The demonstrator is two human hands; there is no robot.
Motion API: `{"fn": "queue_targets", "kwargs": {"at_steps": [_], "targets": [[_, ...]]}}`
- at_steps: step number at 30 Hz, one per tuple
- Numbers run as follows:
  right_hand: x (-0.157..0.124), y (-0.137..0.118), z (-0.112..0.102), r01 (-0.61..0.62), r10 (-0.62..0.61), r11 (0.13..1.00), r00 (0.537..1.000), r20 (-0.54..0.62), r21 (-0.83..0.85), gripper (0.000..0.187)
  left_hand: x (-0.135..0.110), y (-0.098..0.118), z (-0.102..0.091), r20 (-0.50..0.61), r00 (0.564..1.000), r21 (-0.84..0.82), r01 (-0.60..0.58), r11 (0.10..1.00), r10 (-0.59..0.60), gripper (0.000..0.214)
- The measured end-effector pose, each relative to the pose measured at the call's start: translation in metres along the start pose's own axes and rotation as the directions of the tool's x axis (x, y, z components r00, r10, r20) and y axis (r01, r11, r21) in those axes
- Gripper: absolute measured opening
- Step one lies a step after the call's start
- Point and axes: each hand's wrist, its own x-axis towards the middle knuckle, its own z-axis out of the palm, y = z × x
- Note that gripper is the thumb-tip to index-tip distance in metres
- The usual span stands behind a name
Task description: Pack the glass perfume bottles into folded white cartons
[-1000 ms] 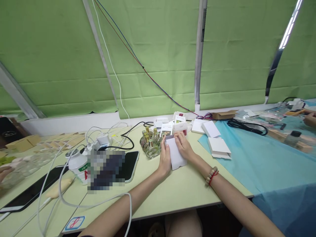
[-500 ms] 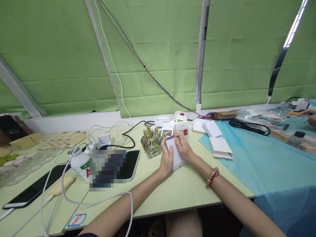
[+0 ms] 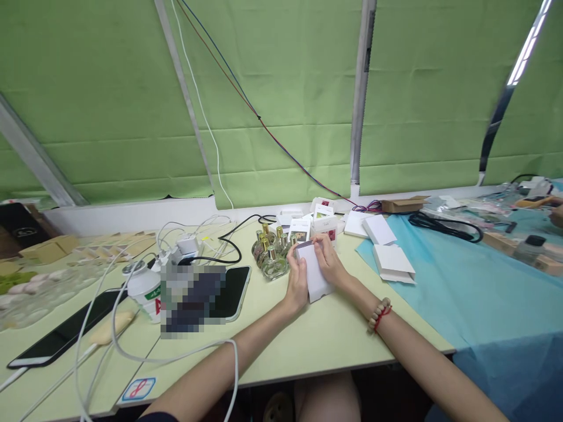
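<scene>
A small white carton box (image 3: 313,271) rests on the pale green table (image 3: 308,346), gripped from both sides. My left hand (image 3: 297,283) wraps round its left side and my right hand (image 3: 329,261) presses on its right side near the open top end. Just left of the box stands a cluster of glass perfume bottles (image 3: 269,251) with gold caps. Behind my hands are several small printed white boxes (image 3: 323,220).
Flat white cartons (image 3: 393,262) lie on a blue sheet (image 3: 475,287) to the right. On the left are a phone (image 3: 233,291), a white bottle (image 3: 144,289), a tablet (image 3: 65,335), chargers and white cables (image 3: 185,246). Another person's hand (image 3: 556,214) shows at the far right edge.
Both hands stay on the white box, which is tipped up slightly more. The view has shifted a little; nothing else moved.
</scene>
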Motion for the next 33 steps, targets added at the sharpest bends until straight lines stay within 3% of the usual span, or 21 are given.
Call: {"fn": "queue_targets", "kwargs": {"at_steps": [7,18,23,28,33], "targets": [[0.001,0.004,0.002,-0.030,0.032,0.998,0.999,-0.033,0.054,0.020,0.003,-0.005,0.000,-0.075,0.997,-0.030,0.012,0.999,-0.014,0.056],[0.001,0.004,0.001,-0.031,0.033,0.997,0.999,-0.035,0.073,0.016,0.000,-0.002,0.000,-0.015,1.000,0.059,-0.015,0.998,0.016,0.057],[0.000,0.005,0.003,-0.030,0.032,0.996,0.999,-0.020,0.089,0.018,0.001,0.000,0.001,-0.050,0.998,0.047,-0.025,0.999,0.027,0.055],[0.001,-0.002,0.001,0.005,-0.002,0.999,0.996,-0.085,0.038,0.012,0.001,0.003,0.002,-0.094,0.995,0.017,-0.016,1.000,0.018,0.052],[0.000,-0.011,-0.005,-0.022,0.037,0.993,0.992,0.125,-0.120,0.019,0.002,0.001,0.001,-0.120,0.992,-0.011,0.036,0.999,-0.037,0.050]]}}
